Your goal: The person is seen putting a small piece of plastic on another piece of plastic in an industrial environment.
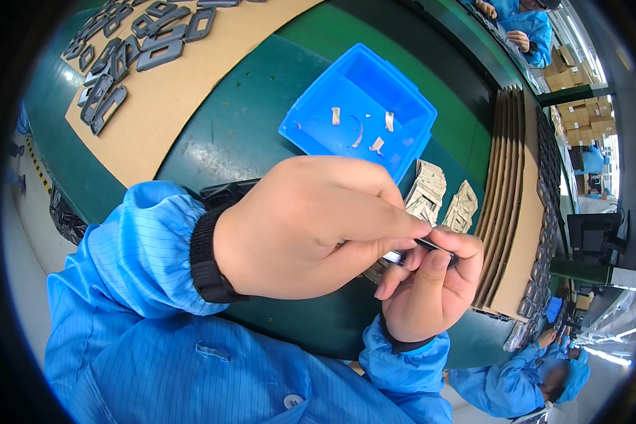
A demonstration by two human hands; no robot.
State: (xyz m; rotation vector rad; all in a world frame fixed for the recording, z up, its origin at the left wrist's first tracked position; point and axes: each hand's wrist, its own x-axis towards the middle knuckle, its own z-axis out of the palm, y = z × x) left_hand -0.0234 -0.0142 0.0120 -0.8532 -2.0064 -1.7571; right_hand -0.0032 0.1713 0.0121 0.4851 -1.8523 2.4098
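My left hand (311, 230) reaches across the middle, its thumb and forefinger pinched together at the fingertips of my right hand (431, 286). Between the two hands is a small black piece with a shiny part (397, 257), mostly covered by fingers, so its kind does not show. The right thumb and fingers close around it from the other side. Just beyond the hands lie stacks of pale printed adhesive strips (428, 187). Behind my left wrist, a dark object (222, 192) on the table is largely hidden.
A blue plastic bin (357, 92) with several paper scraps stands past my hands. Many dark plastic frames (161, 53) lie on a cardboard sheet (212, 60) at the far left. Layered cardboard (505, 191) holding more dark parts stands right. Co-workers in blue sit at far right and lower right.
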